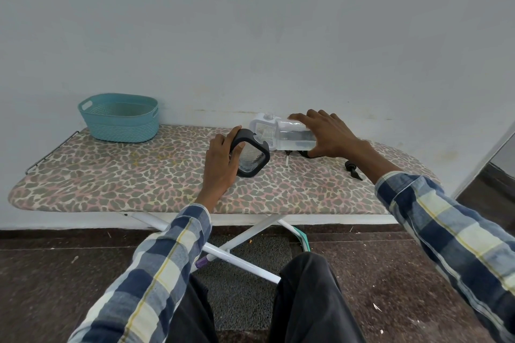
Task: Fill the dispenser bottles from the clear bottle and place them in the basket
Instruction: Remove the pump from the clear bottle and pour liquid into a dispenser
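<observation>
Clear liquid is passing from the clear bottle (295, 137), which our right hand (328, 133) is grasping on its side near the back edge of the ironing board (111, 175), into the black-framed dispenser bottle (252, 157). Our left hand (223, 164) is gripping that dispenser around its frame and tilting it so its neck is meeting the clear bottle's mouth.

To do this well, we judge that we should be keeping the two openings touching and raising the clear bottle's base slowly, since the dispenser's neck looks narrow and a fast pour would likely be spilling onto the fabric cover. Holding the dispenser nearer upright as it fills should be helping too.

A white dispenser bottle (263, 127) is standing open behind the pour, by the back edge. A black pump head (353, 170) is lying towards the right end of the board; another dark piece is partly hidden under our right hand. The teal basket (119, 117) is sitting at the back left corner, well apart.

We are finding no readable brand, label or writing.
</observation>
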Demonstrator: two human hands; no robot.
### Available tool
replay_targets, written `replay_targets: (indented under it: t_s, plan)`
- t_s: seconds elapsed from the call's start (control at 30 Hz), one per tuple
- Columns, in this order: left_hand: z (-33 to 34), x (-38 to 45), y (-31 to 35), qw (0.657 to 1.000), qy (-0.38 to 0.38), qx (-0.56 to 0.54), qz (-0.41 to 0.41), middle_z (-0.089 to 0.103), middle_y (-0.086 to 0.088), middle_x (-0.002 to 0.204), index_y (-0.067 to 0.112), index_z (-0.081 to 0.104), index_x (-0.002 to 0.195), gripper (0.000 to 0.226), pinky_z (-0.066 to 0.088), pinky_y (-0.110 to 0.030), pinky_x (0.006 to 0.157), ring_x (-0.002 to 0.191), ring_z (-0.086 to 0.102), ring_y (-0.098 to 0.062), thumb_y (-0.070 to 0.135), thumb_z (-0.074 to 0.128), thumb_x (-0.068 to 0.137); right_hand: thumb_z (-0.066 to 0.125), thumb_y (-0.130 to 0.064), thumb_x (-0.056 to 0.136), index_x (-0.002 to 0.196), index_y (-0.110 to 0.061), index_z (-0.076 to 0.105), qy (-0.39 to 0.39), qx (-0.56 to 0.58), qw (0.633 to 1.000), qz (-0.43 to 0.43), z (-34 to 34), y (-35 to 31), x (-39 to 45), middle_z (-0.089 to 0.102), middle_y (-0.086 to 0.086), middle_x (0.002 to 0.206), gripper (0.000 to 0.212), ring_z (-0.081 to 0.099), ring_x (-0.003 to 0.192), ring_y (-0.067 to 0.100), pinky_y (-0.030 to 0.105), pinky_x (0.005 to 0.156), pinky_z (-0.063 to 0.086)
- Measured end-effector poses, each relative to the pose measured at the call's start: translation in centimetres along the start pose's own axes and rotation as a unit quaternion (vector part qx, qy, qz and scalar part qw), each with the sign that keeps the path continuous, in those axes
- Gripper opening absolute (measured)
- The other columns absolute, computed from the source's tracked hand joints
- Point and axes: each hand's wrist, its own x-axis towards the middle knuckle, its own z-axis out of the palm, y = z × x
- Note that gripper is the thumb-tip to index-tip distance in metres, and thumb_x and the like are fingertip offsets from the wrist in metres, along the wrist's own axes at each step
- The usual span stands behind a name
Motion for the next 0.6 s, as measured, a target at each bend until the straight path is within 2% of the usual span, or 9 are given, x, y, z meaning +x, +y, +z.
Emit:
replay_targets:
  t_s: [0.6]
  plan:
    - [0.04, 0.08, -0.02, 1.0, 0.0, 0.007, 0.002, 0.053, -0.006, 0.117, 0.03, 0.041, 0.163, 0.056, 0.051, -0.047, 0.092, 0.107, 0.051, -0.025, 0.055, 0.032, 0.114, 0.087, -0.049, 0.073, 0.157, -0.038, 0.034, 0.002, 0.0, 1.0, 0.001, 0.1, 0.01, 0.05, 0.055, 0.0, 0.121, 0.101, 0.05, 0.104, 0.023, 0.044, 0.091, 0.047]
